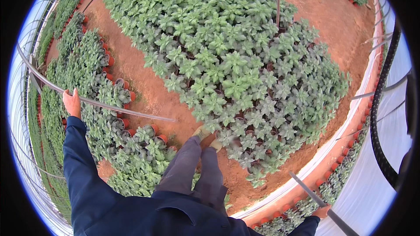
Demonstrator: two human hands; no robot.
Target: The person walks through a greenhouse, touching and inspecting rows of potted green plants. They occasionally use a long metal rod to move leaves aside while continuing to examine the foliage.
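Note:
My left hand (72, 104) grips a thin metal pole (108, 104) out to the left. The pole looks bent through the lens, and its lower end meets the soil near my feet. At the lower right my right hand (322, 211) is closed around a second grey metal pole (310, 194), whose lower end meets the edge of a white plastic sheet (325, 150). Before me spreads a dense block of leafy green potted plants (226, 62). My shoes (202, 133) stand on the soil at its near edge, partly under leaves.
More plants in reddish pots (122, 83) line the left side, several pots at the edge. Bare reddish soil (154, 88) runs between the blocks. A thin post (278, 3) rises among the plants. Film walls on hoops (24, 157) curve around; a black braided cable (377, 111) hangs at right.

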